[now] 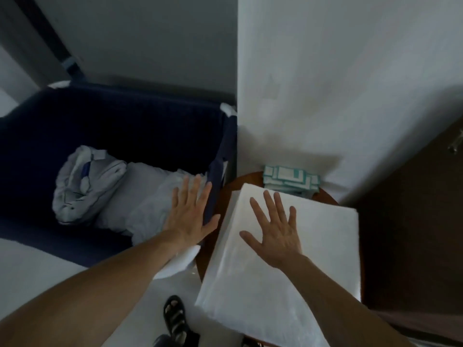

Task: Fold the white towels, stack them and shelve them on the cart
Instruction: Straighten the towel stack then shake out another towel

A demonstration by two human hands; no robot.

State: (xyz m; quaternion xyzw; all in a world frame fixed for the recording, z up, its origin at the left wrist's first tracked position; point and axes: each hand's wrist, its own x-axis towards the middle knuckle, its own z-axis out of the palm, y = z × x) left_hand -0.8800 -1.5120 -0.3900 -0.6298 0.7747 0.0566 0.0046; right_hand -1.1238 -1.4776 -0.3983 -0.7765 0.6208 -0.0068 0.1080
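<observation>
A folded white towel [313, 251] lies flat on a small round wooden table [213, 236]. My right hand [273, 229] rests on top of it with fingers spread and straight. My left hand [190, 214] is open with straight fingers, hovering over the right edge of a dark blue linen bin [120, 116]. Inside the bin lie crumpled white linens [130, 199], one bundle with blue markings [82, 186]. A bit of white cloth [180, 261] hangs below my left forearm.
A pack of teal-and-white packets [290, 177] sits at the table's back edge against the white wall [338, 83]. A dark wooden door [413, 221] stands at right. My sandalled foot [175, 316] is on the pale floor.
</observation>
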